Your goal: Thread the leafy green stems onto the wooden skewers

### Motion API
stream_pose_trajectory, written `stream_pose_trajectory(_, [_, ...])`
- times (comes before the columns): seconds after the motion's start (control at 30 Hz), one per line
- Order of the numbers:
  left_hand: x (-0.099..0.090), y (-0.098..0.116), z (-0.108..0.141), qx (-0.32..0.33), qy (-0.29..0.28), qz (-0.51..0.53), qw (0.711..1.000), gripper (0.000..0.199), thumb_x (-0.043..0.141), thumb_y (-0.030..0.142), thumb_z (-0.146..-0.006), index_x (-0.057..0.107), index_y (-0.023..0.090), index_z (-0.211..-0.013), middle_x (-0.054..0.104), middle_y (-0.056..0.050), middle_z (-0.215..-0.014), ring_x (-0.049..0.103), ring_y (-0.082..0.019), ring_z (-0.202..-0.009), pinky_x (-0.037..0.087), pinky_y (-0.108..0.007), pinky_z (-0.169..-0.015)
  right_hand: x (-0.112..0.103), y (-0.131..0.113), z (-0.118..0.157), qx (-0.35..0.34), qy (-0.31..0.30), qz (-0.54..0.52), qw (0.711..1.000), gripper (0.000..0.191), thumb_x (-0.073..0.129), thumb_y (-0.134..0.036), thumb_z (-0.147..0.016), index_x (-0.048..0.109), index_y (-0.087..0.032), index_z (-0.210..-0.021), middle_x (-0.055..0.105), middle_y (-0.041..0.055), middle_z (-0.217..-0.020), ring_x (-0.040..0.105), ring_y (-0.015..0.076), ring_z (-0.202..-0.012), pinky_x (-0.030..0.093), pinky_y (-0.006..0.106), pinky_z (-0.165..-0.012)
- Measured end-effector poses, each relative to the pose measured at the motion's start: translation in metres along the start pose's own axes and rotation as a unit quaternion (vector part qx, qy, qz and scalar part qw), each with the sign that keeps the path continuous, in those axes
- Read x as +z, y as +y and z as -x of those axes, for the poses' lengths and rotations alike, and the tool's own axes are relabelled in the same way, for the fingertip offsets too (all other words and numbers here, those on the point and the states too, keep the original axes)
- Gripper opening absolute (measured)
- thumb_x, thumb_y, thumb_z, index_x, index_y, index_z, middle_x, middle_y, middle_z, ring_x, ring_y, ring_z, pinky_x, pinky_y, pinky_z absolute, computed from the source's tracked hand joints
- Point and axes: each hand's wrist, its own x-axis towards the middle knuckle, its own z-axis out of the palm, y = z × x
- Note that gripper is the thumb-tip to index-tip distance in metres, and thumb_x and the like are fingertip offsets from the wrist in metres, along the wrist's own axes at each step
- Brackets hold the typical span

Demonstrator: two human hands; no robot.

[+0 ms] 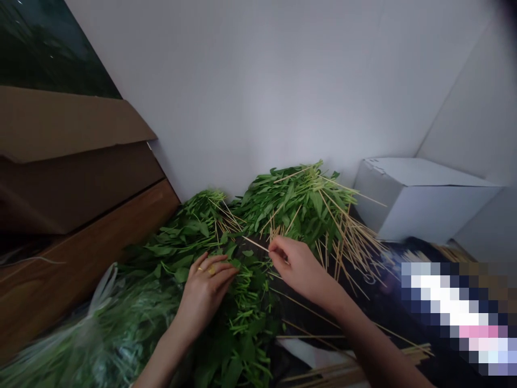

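Observation:
Pinched between the thumb and fingers of my right hand [297, 264] is a thin wooden skewer [255, 243], its free end pointing up and to the left. My left hand [210, 280], with rings on it, rests palm down over cut leafy greens [246, 307]; the fingers are stretched out, and what lies beneath the palm is hidden. Beyond both hands lies a large heap of leafy greens on skewers [299, 199], their bare sticks fanning out to the right. A smaller bunch [210, 202] sits to its left.
A clear plastic bag of greens [109, 323] lies at the lower left. Above it stand a wooden board [100, 237] and a cardboard box [76, 178]. A white box [420, 194] is against the wall at right. Loose skewers [335, 372] lie near my right forearm.

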Motion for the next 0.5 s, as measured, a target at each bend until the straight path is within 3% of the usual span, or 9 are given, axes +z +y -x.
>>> stream_pose_trajectory(0.13, [0.011, 0.013, -0.014, -0.031, -0.069, -0.025, 0.997, 0.016, 0.068, 0.024, -0.082, 0.072, 0.031, -0.096, 0.073, -0.001, -0.099, 0.057, -0.028, -0.113, 0.026, -0.056, -0.106, 0.001, -0.002, 0.002, -0.017, -0.012, 0.004, 1.000, 0.012, 0.050, -0.009, -0.086, 0.055, -0.019, -0.082, 0.055, -0.0023, -0.075, 0.048, 0.0107, -0.068, 0.033, 0.022, -0.064])
stream_pose_trajectory(0.27, [0.025, 0.011, -0.019, -0.059, -0.115, 0.005, 0.992, 0.014, 0.068, 0.022, -0.080, 0.074, 0.032, -0.088, 0.073, -0.001, -0.100, 0.056, -0.029, -0.115, 0.025, -0.058, -0.106, 0.000, -0.002, 0.005, -0.015, -0.016, 0.015, 1.000, 0.012, 0.051, -0.008, -0.086, 0.055, -0.019, -0.081, 0.055, -0.0022, -0.075, 0.048, 0.0107, -0.068, 0.034, 0.022, -0.064])
stream_pose_trajectory(0.37, [0.017, -0.001, -0.022, -0.079, -0.062, 0.084, 0.991, 0.013, 0.064, 0.026, -0.084, 0.074, 0.029, -0.090, 0.074, -0.004, -0.100, 0.059, -0.026, -0.111, 0.034, -0.051, -0.105, -0.003, -0.003, 0.006, -0.013, -0.015, 0.016, 1.000, 0.013, 0.050, -0.008, -0.086, 0.055, -0.018, -0.081, 0.055, -0.0020, -0.075, 0.048, 0.0107, -0.068, 0.034, 0.022, -0.064])
stream_pose_trajectory(0.43, [0.002, -0.008, -0.027, -0.127, 0.020, 0.154, 0.980, 0.016, 0.062, 0.032, -0.085, 0.074, 0.026, -0.093, 0.074, -0.006, -0.101, 0.062, -0.026, -0.108, 0.040, -0.045, -0.101, -0.004, -0.005, 0.005, -0.015, -0.010, 0.012, 1.000, 0.013, 0.049, -0.008, -0.087, 0.056, -0.018, -0.082, 0.056, -0.0017, -0.075, 0.049, 0.0109, -0.068, 0.035, 0.023, -0.064])
stream_pose_trajectory(0.5, [-0.015, -0.012, -0.033, -0.214, 0.116, 0.208, 0.947, 0.022, 0.064, 0.038, -0.083, 0.074, 0.024, -0.097, 0.074, -0.006, -0.103, 0.064, -0.026, -0.104, 0.042, -0.042, -0.101, -0.004, -0.007, 0.006, -0.017, -0.003, 0.008, 1.000, 0.013, 0.048, -0.009, -0.087, 0.056, -0.018, -0.082, 0.056, -0.0014, -0.075, 0.049, 0.0110, -0.068, 0.035, 0.023, -0.064])
